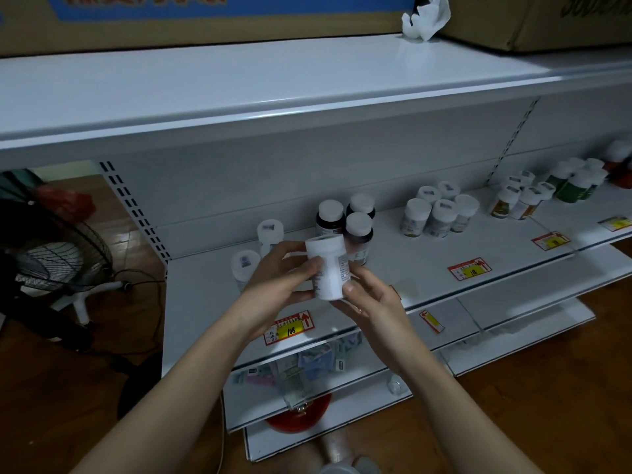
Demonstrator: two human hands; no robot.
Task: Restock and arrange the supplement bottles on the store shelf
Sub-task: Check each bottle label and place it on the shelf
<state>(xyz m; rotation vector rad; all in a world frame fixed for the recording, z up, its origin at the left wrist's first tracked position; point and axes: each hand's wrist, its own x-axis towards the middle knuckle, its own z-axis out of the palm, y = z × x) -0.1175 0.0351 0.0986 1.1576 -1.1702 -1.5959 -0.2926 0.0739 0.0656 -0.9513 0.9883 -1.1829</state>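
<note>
Holding a white bottle (327, 266) up over the shelf (393, 268) with both hands, left hand (278, 275) and right hand (367, 297) fingers wrapped around it, probably turning the label forward before slotting it beside the dark bottles (345, 222).

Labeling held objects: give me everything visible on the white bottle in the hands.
The white bottle is a small, plastic-looking cylinder with a wide white cap and a pale label of fine print too small to read. The cap is on. It tilts slightly, cap up and leaning left, held in the air in front of the middle shelf. The left hand grips its left side; the right hand supports its lower right with the thumb on the label.
</note>
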